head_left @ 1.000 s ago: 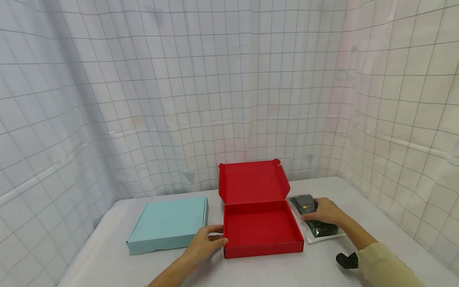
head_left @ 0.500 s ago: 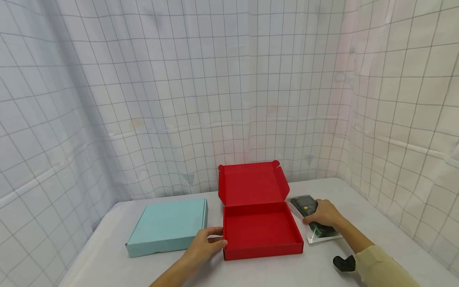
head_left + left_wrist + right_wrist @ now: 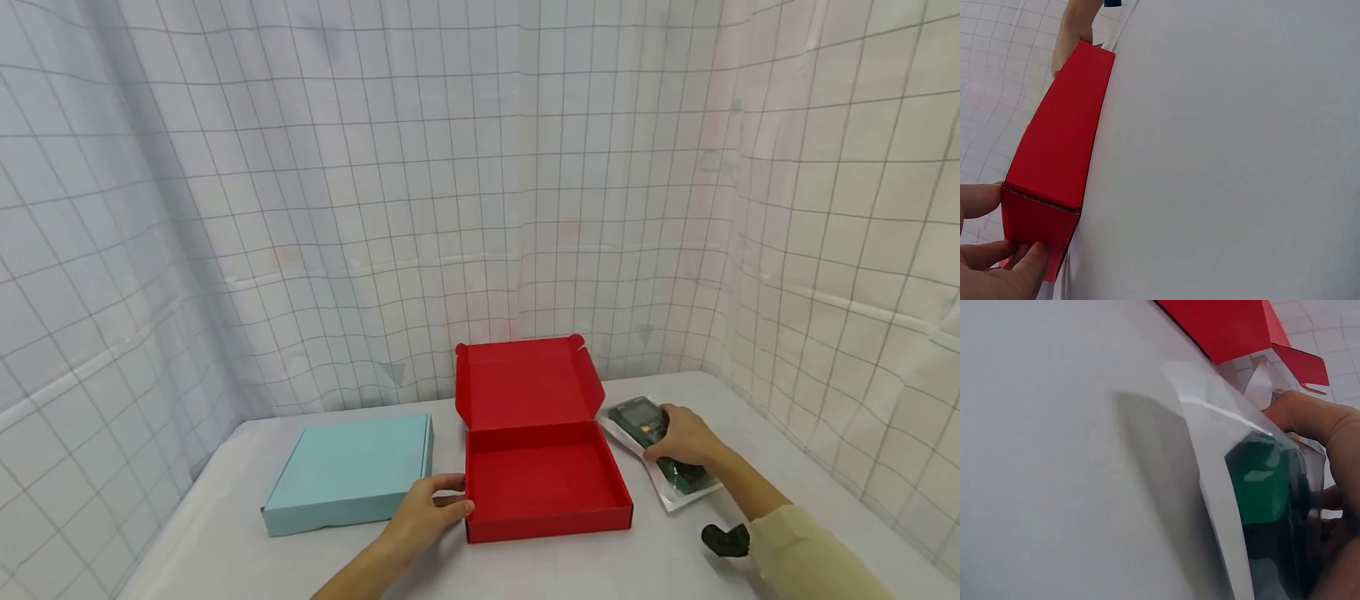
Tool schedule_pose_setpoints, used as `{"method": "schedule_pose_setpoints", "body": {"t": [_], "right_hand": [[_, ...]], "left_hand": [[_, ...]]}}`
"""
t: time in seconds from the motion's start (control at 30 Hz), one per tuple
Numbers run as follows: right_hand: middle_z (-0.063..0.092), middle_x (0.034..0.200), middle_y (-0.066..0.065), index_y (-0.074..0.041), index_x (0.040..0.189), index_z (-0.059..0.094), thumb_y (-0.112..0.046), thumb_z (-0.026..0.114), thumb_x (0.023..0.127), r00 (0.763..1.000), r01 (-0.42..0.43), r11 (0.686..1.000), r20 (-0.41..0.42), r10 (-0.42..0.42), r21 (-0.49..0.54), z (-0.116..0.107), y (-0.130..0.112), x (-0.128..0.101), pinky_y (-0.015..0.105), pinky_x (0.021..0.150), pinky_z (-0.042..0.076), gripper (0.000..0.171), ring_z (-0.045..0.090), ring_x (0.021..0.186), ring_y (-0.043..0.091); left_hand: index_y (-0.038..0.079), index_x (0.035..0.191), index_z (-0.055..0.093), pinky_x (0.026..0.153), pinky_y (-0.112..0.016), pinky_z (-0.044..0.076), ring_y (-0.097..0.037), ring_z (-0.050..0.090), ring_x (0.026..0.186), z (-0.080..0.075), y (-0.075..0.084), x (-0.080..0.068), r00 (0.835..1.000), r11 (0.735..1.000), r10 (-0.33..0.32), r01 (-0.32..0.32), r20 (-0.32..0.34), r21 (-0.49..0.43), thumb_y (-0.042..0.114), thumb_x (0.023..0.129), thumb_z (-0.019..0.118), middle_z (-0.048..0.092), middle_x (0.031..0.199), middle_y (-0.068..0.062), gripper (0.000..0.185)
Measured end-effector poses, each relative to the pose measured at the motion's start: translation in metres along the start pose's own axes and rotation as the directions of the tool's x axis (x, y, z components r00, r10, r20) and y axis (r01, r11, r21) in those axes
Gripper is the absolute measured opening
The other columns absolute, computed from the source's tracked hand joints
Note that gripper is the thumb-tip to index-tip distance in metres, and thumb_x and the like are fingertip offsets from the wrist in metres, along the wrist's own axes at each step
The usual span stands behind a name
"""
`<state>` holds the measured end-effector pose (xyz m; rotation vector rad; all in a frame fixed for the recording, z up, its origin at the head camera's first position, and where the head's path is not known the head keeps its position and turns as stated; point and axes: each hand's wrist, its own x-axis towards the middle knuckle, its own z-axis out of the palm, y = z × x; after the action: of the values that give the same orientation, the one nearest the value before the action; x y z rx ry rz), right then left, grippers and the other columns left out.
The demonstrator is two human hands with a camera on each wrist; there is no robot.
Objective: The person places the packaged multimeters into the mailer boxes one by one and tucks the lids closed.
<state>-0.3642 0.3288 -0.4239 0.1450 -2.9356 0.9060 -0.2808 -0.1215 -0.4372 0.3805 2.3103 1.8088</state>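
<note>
An open red box [image 3: 546, 483] stands in the middle of the white table [image 3: 585, 567], its lid [image 3: 525, 382] upright at the back. My left hand [image 3: 429, 510] grips its near left corner [image 3: 1035, 215], thumb and fingers around the red wall. To the right of the box my right hand [image 3: 684, 437] grips a dark green device in a clear plastic bag [image 3: 660, 446]. In the right wrist view the bagged device [image 3: 1260, 487] is tilted, its far end raised off the table, with a shadow under the plastic.
A closed light blue box [image 3: 352, 471] lies left of the red one. A small black object [image 3: 724, 540] sits by my right sleeve. Gridded white curtains [image 3: 375, 208] close off the table at the back and both sides.
My right hand has tipped the bagged device up and drawn it a little away from the red box. The left hand has stayed on the box corner.
</note>
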Motion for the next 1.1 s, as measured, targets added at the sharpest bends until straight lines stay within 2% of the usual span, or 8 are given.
{"method": "schedule_pose_setpoints", "body": {"t": [0.4,0.77,1.1], "right_hand": [[0.058,0.121,0.030,0.022,0.143,0.037,-0.029,0.089,0.072,1.000,0.022,0.999,0.002,-0.022,-0.048,-0.024,-0.010,0.004,0.053,0.084,0.050,0.102,0.056,0.099,0.037],[0.059,0.119,0.029,0.022,0.144,0.036,-0.030,0.089,0.071,0.998,0.061,0.996,-0.014,-0.062,-0.072,-0.055,-0.015,0.005,0.046,0.075,0.051,0.103,0.057,0.095,0.035],[0.062,0.112,0.025,0.020,0.141,0.041,-0.026,0.089,0.072,0.992,0.115,0.990,-0.040,-0.119,-0.087,-0.079,-0.029,0.006,0.042,0.070,0.051,0.096,0.059,0.090,0.033]], "left_hand": [[-0.011,0.139,0.055,0.090,-0.040,0.058,-0.025,0.065,0.105,0.001,0.002,-0.002,1.000,1.000,-0.024,0.024,-0.003,-0.009,0.008,0.095,0.075,0.062,0.125,-0.014,0.052],[-0.011,0.140,0.055,0.090,-0.042,0.058,-0.025,0.065,0.106,0.002,0.003,-0.002,0.999,1.000,-0.029,0.029,-0.018,-0.001,0.008,0.096,0.074,0.062,0.126,-0.014,0.051],[-0.012,0.141,0.052,0.092,-0.044,0.058,-0.027,0.063,0.109,0.005,0.002,-0.004,0.999,0.997,-0.036,0.034,-0.022,-0.065,0.005,0.097,0.072,0.060,0.132,-0.019,0.051]]}}
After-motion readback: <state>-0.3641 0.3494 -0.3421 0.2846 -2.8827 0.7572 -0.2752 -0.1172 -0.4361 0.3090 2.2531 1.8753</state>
